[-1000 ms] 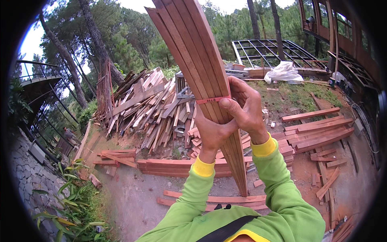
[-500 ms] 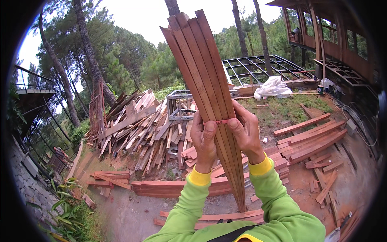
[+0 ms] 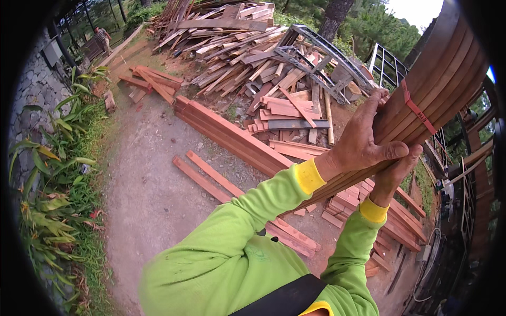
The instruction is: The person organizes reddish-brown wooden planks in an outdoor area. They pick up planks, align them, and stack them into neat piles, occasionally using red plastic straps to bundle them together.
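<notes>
A bundle of long brown wooden strips (image 3: pixel 448 79) slants from low in the middle up to the upper right. A narrow red band (image 3: pixel 416 109) wraps round it. My left hand (image 3: pixel 361 137) is closed on the bundle's left side, just below the band, with the thumb across the strips. Close beneath, my right hand (image 3: pixel 396 171) grips the bundle from the lower right, its fingers partly hidden behind the wood. The bundle's lower end disappears behind my left forearm and sleeve.
Reddish beams (image 3: pixel 232 134) lie stacked across the ground ahead, with loose planks (image 3: pixel 203 176) nearer me. Beyond them rise a scrap-wood heap (image 3: pixel 237 47) and a metal frame (image 3: pixel 321 58). Plants (image 3: pixel 58 210) and a stone wall (image 3: pixel 37 79) line the left; a person (image 3: pixel 103 39) stands far left.
My view has swung left and down. The bundle has gone from nearly upright to leaning toward the upper right, closer to me. Both hands still hold it, now just below the band.
</notes>
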`<state>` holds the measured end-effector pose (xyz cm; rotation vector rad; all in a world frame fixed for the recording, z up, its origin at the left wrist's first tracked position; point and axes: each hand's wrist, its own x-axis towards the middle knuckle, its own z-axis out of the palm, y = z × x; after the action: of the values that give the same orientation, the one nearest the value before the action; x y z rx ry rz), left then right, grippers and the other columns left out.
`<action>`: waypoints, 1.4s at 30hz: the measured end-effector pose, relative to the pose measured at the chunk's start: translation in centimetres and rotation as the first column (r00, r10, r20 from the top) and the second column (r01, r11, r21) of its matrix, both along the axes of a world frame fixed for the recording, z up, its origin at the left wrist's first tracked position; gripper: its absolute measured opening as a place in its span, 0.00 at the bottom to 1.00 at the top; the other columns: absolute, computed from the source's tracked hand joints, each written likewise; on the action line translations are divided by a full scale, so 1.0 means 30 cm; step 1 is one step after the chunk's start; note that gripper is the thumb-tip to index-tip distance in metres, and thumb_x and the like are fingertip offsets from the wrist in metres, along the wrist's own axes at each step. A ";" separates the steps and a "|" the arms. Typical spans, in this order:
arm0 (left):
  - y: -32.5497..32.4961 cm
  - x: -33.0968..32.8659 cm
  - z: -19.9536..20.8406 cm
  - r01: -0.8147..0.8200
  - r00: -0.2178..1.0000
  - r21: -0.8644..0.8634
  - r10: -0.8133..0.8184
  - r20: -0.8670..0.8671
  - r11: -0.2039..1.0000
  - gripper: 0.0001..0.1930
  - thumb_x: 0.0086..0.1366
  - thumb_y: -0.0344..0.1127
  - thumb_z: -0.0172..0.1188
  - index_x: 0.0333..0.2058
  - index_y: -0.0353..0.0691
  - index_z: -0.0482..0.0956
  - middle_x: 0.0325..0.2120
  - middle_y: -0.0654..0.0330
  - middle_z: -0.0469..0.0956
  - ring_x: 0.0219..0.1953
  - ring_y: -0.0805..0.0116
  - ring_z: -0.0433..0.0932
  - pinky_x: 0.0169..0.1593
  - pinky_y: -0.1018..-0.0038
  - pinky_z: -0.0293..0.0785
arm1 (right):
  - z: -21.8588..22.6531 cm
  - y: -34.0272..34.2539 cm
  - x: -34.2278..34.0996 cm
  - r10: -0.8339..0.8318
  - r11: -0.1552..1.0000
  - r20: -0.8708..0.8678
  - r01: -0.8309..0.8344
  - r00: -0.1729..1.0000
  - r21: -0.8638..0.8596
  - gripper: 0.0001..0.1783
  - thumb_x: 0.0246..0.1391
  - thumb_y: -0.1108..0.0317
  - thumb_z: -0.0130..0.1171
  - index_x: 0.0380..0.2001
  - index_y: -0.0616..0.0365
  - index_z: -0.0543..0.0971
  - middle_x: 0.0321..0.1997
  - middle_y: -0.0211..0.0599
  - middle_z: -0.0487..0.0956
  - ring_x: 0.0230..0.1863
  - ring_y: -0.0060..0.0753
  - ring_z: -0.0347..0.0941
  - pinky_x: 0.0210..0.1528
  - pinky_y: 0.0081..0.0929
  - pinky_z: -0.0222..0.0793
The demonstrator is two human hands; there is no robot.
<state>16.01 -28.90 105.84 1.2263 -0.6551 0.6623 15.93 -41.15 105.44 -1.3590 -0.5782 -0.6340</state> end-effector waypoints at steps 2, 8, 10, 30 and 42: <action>0.012 -0.023 -0.062 -0.039 0.998 0.018 0.040 -0.055 0.999 0.65 0.36 0.72 0.71 0.62 0.27 0.52 0.51 0.43 0.68 0.56 0.56 0.68 0.59 0.64 0.65 | -0.023 0.014 -0.027 0.073 0.996 -0.099 -0.067 0.992 0.061 0.38 0.66 0.40 0.37 0.62 0.66 0.60 0.61 0.49 0.67 0.60 0.41 0.67 0.61 0.39 0.63; 0.162 -0.055 -0.176 -0.338 0.936 0.168 0.350 -0.048 0.926 0.67 0.33 0.71 0.73 0.61 0.25 0.52 0.53 0.38 0.65 0.59 0.47 0.66 0.61 0.60 0.62 | -0.079 0.166 -0.032 0.145 0.989 -0.257 -0.143 0.955 0.027 0.40 0.66 0.39 0.31 0.63 0.67 0.59 0.63 0.49 0.66 0.62 0.43 0.66 0.64 0.40 0.61; 0.214 -0.054 -0.204 -0.394 0.914 0.142 0.403 -0.044 0.908 0.68 0.29 0.69 0.76 0.60 0.26 0.53 0.53 0.39 0.65 0.58 0.47 0.65 0.61 0.59 0.60 | -0.126 0.224 -0.021 0.277 0.961 -0.270 -0.264 0.922 0.086 0.41 0.66 0.38 0.31 0.62 0.68 0.60 0.62 0.50 0.68 0.62 0.43 0.66 0.64 0.39 0.60; 1.226 -0.258 -0.375 -0.333 0.895 -0.144 0.265 -0.359 0.932 0.29 0.42 0.38 0.80 0.39 0.32 0.75 0.31 0.60 0.80 0.34 0.73 0.79 0.41 0.76 0.76 | -1.389 0.724 -0.359 0.061 0.994 -0.990 0.095 -0.126 0.049 0.47 0.57 0.36 0.49 0.65 0.64 0.51 0.51 0.47 0.66 0.51 0.54 0.68 0.51 0.62 0.66; 1.647 -0.400 -0.598 -0.471 0.660 -0.179 0.210 -0.721 0.864 0.19 0.46 0.28 0.70 0.38 0.34 0.76 0.33 0.62 0.77 0.35 0.73 0.77 0.43 0.74 0.75 | -1.725 1.176 -0.268 0.612 0.629 -0.785 0.544 0.095 0.556 0.44 0.51 0.38 0.59 0.61 0.55 0.59 0.62 0.54 0.60 0.59 0.59 0.63 0.58 0.70 0.60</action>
<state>4.01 20.51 87.91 1.1474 0.3378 0.5478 7.89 -5.88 53.69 -0.5280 0.8712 0.3067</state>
